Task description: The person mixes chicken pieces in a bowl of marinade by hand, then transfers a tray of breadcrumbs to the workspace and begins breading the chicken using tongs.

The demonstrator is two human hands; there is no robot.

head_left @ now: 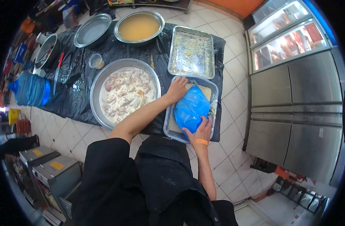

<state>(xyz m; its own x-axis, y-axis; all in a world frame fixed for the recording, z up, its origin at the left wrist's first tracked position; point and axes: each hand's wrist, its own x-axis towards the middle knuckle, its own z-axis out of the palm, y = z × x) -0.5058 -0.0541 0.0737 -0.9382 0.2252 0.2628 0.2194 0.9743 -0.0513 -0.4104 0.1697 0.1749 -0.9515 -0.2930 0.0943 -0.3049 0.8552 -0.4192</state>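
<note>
A blue plastic bag (193,106) lies in a grey plastic tub (167,124), on top of pale breading crumbs (205,89). My right hand (200,131), with an orange band at the wrist, holds the bag's near end between thumb and fingers. At the tub's far left corner, my left hand (177,89) rests with bent fingers beside the bag; its fingertips are partly hidden, so its grip is unclear. Left of the tub stands a wide metal basin (94,97) of raw chicken pieces (127,91) in a whitish, creamy liquid. My left forearm passes over the basin's near right rim.
Behind the tub lies a crumb-strewn metal tray (192,52). Farther back are a basin of yellowish liquid (140,26) and another metal basin (92,29). A red-handled knife (58,72) and a large water bottle (31,89) lie left. Steel refrigerators (294,113) stand right.
</note>
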